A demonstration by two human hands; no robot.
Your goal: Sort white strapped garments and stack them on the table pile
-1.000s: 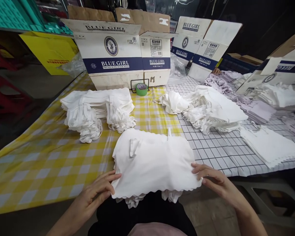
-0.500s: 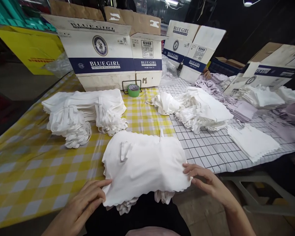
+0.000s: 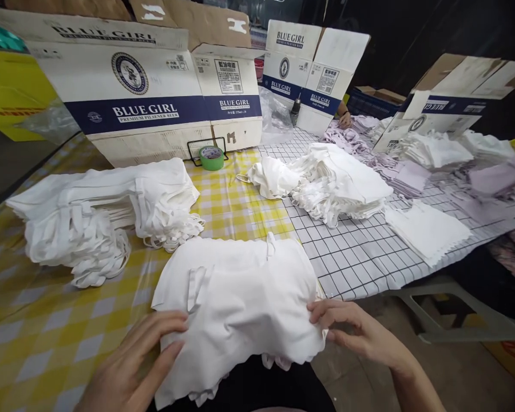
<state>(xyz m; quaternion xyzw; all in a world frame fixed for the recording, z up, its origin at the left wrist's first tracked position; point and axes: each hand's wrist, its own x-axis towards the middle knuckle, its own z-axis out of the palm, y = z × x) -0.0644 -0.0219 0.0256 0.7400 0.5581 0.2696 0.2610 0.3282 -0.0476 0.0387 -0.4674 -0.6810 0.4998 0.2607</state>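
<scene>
A white camisole [image 3: 244, 303] with thin straps and wavy edges lies spread over more white cloth, at the table's near edge and over my lap. My left hand [image 3: 141, 355] rests on its left side, thumb and fingers apart. At the right edge, my right hand [image 3: 356, 329] pinches the fabric between thumb and fingers. Beyond it on the left is a thick stack of white camisoles [image 3: 107, 200], straps hanging toward me. Another white stack [image 3: 343, 183] lies to the right, with a bunched white garment [image 3: 274, 177] against it.
Cardboard beer boxes [image 3: 154, 137] stand along the back. Before them sit a roll of green tape [image 3: 212, 158] and a black wire stand [image 3: 193, 151]. Farther right are a flat white piece [image 3: 429, 229], lilac garments [image 3: 403, 174] and another person's hand [image 3: 344, 120]. A plastic stool [image 3: 446, 332] stands below.
My left hand has moved from pinching the camisole's lower left corner to lying on its left side with the fingers apart. The fabric has rumpled in the middle. The view has shifted right.
</scene>
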